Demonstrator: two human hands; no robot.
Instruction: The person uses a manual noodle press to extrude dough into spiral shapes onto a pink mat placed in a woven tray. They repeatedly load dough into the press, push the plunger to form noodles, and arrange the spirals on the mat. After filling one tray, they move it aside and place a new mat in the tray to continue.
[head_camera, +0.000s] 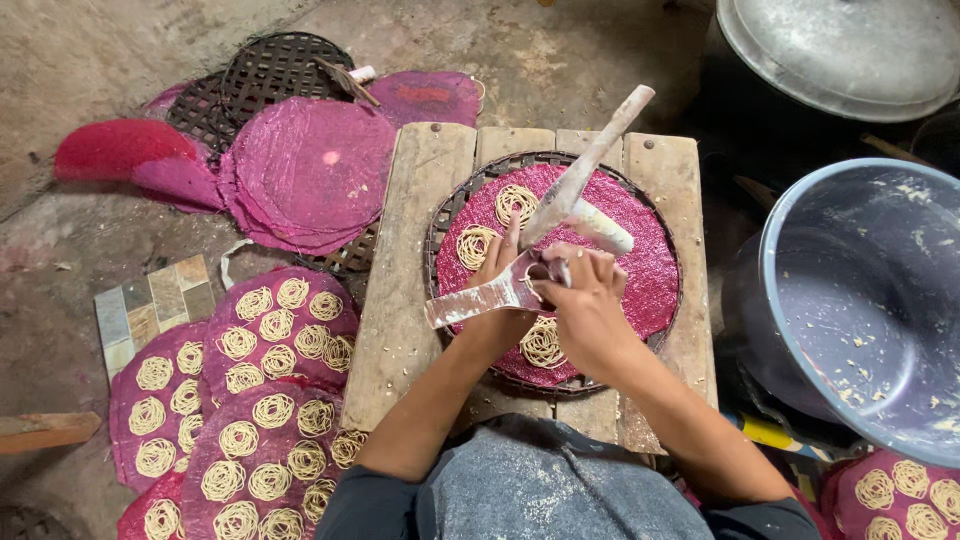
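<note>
Both your hands are closed on the long wooden-handled noodle press (560, 215), right hand (580, 295) above, left hand (503, 262) beneath. It slants toward the desk's (400, 330) far right corner, over the pink round mat (650, 270) mid-desk.

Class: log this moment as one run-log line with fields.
left hand: grips noodle press | right hand: on press | under it: pink mat, noodle coils | base: wooden table

Dim, soft daylight; sharp, wide-angle edges.
</note>
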